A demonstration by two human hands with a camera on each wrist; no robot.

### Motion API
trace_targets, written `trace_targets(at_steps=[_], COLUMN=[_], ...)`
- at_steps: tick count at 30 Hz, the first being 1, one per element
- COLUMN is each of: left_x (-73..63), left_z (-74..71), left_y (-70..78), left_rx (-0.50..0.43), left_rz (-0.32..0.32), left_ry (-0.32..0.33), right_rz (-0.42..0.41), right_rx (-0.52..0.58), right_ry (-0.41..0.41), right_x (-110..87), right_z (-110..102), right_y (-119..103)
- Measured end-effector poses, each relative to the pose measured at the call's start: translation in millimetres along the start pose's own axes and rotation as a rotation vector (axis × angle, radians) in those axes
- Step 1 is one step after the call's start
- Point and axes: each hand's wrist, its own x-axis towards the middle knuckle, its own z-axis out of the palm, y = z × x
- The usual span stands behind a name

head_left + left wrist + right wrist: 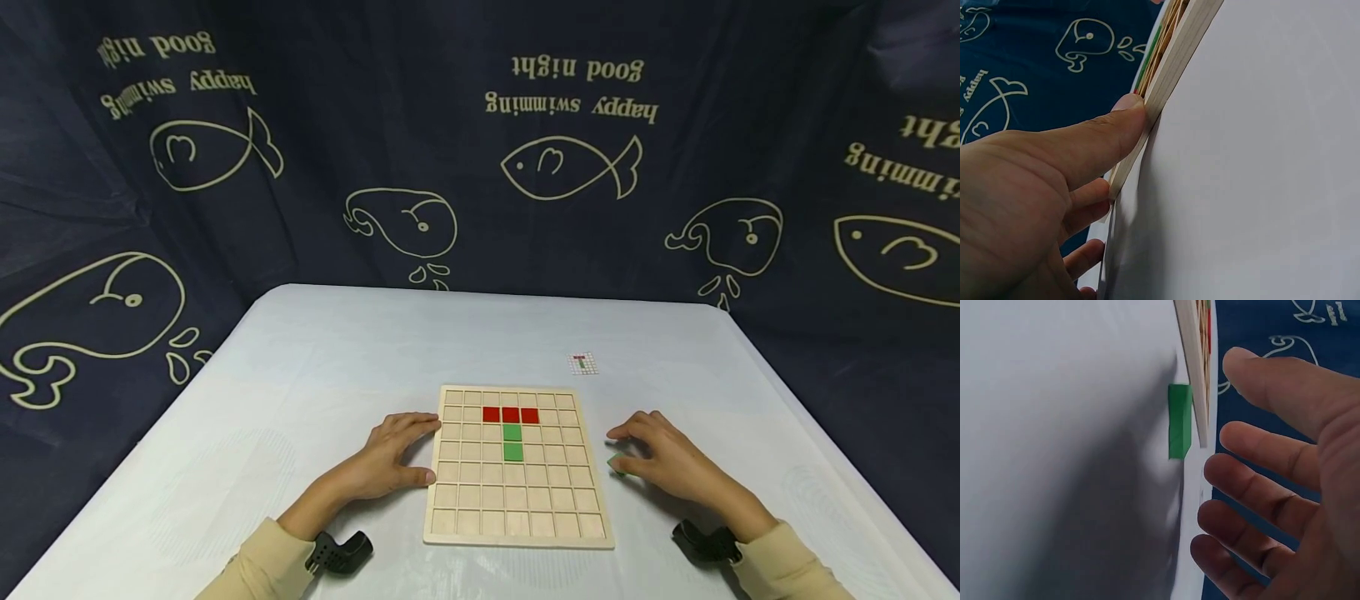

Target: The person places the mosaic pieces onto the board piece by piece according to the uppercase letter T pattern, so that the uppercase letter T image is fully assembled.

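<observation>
A light wooden grid board [491, 500] lies on the table, with three red square tiles [510, 415] in a row and two green tiles [512, 452] below the middle one. My left hand [390, 454] rests at the board's left edge; in the left wrist view the thumb [1110, 128] touches its wooden side. Right of the board, a loose green block [1179, 422] lies on the table. My right hand [667, 458] hovers beside that block, fingers spread and holding nothing; its thumb partly covers the block in the head view.
Behind the board's right corner lies a small printed card [582, 363] with a red and green grid pattern. White cloth [337, 350] covers the table. A dark blue curtain [480, 250] with fish and whale drawings hangs behind and at both sides.
</observation>
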Motion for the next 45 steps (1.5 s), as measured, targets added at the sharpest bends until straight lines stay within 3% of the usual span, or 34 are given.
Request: trace_targets(at_steps=[25, 45], left_x=[-0.2, -0.1], left_z=[-0.9, -0.1], left_y=[0.6, 0.2], left_rx=[-0.015, -0.02], left_rz=[-0.005, -0.01], left_ry=[-0.01, -0.01], right_rz=[-0.063, -0.11], right_rx=[-0.009, -0.018], right_ry=[-0.098, -0.045], right_x=[-9.8, -16.7], right_z=[0, -2], right_y=[12, 17])
